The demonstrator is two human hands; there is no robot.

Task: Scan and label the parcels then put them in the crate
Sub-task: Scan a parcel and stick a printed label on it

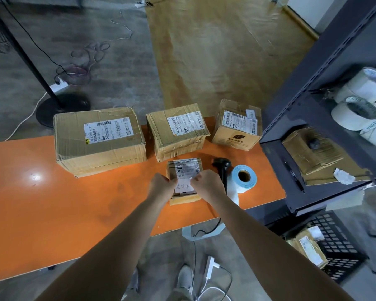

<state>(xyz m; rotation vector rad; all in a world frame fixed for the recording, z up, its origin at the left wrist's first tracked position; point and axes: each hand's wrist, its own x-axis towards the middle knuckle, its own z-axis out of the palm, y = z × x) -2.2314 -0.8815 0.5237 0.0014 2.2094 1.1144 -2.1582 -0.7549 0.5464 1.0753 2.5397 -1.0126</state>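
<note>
Labelling step, it seems: a small parcel [183, 168] lies near the front edge of the orange table [52, 192], towards its right end. The left hand [161, 185] and right hand [206, 185] each pinch one side of a white label [183, 187] over it, fingers curled close. Next, the label probably needs smoothing flat.

Both bare forearms reach forward from the bottom of the view, angling in toward each other. The left hand [161, 187] has knuckles up and fingers curled in, gripping the left edge of a white label [183, 187]. The right hand [207, 185] sits just across from it, fingertips pinching the label's upper right corner. The hands are close together, not touching.
</note>
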